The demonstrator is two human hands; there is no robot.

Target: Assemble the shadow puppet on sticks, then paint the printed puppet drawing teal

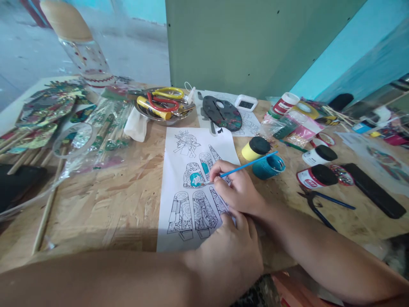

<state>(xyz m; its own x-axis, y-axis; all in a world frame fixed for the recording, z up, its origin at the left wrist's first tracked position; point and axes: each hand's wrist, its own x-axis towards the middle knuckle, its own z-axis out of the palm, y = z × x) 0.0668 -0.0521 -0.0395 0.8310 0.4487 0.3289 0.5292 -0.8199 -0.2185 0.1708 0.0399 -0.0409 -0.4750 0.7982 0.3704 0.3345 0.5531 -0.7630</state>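
My right hand [238, 187] pinches a thin blue paintbrush [249, 164]. Its tip touches the white printed sheet [174, 170] beside a turquoise painted patch [195, 179]. Black outline drawings of patterned puppet-like pieces cover the sheet, and another piece carries a smaller turquoise area. My left hand [231, 247] rests over the sheet's lower right edge, close against my right wrist. Its fingers are bent loosely and partly hidden, with nothing seen in them. Right of the brush is an uncapped jar of turquoise paint [266, 166], next to a black-lidded yellow paint jar [252, 149].
Behind the sheet are a dark paint palette [220, 113] and a metal bowl of scissors and tools [156, 117]. On the right lie capped paint jars [315, 175], blue-handled pliers [319, 202] and a black case [375, 189]. Wooden sticks, plastic bags and a tape roll [74, 128] crowd the left.
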